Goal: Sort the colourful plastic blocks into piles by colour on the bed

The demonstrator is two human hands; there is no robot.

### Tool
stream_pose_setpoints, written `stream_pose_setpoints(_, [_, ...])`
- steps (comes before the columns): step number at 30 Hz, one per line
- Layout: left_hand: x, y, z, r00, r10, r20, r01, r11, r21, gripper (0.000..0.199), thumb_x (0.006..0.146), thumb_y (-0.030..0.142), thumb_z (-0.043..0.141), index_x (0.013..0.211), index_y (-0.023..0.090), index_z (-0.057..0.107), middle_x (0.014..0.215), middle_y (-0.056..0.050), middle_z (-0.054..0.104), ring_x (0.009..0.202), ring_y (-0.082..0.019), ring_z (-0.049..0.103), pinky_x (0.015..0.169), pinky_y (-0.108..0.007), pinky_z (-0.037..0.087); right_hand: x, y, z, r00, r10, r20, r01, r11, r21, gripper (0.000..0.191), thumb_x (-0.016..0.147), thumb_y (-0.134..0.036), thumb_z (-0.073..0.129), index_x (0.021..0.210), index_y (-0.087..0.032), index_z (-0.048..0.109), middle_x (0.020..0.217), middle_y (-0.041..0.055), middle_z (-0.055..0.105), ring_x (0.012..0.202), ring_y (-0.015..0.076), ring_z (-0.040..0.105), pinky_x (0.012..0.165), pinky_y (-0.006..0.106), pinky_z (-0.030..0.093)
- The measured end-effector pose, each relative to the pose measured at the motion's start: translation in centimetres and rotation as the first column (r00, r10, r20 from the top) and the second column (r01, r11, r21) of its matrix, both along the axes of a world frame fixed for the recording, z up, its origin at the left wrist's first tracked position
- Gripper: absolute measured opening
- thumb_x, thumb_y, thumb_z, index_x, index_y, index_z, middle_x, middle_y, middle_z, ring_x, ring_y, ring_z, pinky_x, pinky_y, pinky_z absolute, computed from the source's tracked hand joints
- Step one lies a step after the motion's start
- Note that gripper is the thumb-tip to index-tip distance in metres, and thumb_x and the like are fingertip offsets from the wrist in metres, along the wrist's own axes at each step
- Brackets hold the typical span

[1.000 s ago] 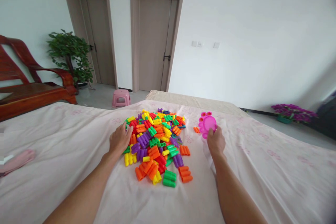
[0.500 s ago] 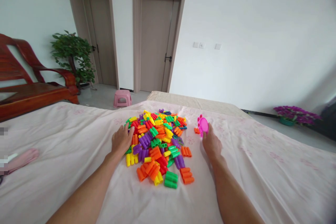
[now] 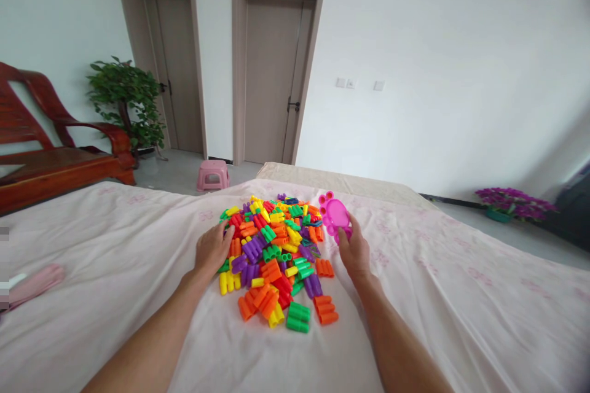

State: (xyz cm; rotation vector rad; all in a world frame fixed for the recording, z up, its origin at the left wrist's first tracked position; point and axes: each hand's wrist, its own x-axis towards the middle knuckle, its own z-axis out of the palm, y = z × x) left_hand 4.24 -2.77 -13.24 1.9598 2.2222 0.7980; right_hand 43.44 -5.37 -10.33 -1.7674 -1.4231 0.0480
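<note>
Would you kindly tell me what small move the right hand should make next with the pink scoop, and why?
Probably lower the pink paw-shaped scoop into the near edge of the pile of colourful plastic blocks. The right hand holds it raised just beside the pile's right edge, while the left hand rests against the pile's left side, seemingly bracing it.

— Where is the one camera sitting?
— On the person's head, looking forward and slightly down over the bed [image 3: 461, 295].

— How near is it getting?
— Near enough that both forearms are filling the lower frame, with the pile of plastic blocks [image 3: 276, 252] lying in the middle.

— And farther off?
— It is facing two closed doors [image 3: 270, 80] and the white wall.
</note>
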Motion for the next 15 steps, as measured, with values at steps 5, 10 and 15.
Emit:
stream_pose_setpoints(5, [0.1, -0.2, 0.4, 1.000, -0.002, 0.018, 0.002, 1.000, -0.009, 0.056, 0.108, 0.044, 0.034, 0.148, 0.015, 0.062, 0.142, -0.015, 0.072, 0.130, -0.028, 0.067, 0.110, -0.039, 0.047, 0.7, 0.2, -0.5, 0.990, -0.092, -0.106, 0.093, 0.996, 0.002, 0.065, 0.101, -0.044, 0.046, 0.160, -0.018, 0.045, 0.116, 0.0130, 0.076, 0.100, 0.0279, 0.072, 0.082, 0.033, 0.051])
stream_pose_setpoints(10, [0.1, -0.3, 0.6, 1.000, -0.008, 0.026, 0.008, 1.000, -0.006, 0.055, 0.108, 0.043, 0.035, 0.147, 0.015, 0.063, 0.141, -0.016, 0.072, 0.129, -0.028, 0.067, 0.109, -0.038, 0.047, 1.4, 0.1, -1.1, 0.984, -0.142, -0.112, 0.134, 0.988, -0.074, 0.064, 0.102, -0.041, 0.044, 0.162, -0.019, 0.043, 0.115, 0.0131, 0.076, 0.106, 0.0281, 0.071, 0.086, 0.034, 0.050])
stream_pose_setpoints(15, [0.2, -0.5, 0.7, 1.000, -0.009, 0.030, 0.009, 1.000, 0.006, 0.053, 0.107, 0.042, 0.037, 0.145, 0.018, 0.065, 0.138, -0.014, 0.074, 0.127, -0.026, 0.069, 0.106, -0.035, 0.048, 1.4, -0.3, -0.7, 0.974, -0.214, -0.073, 0.200, 0.967, -0.158, 0.063, 0.102, -0.038, 0.043, 0.162, -0.017, 0.043, 0.119, 0.0158, 0.075, 0.111, 0.0292, 0.070, 0.090, 0.035, 0.049])
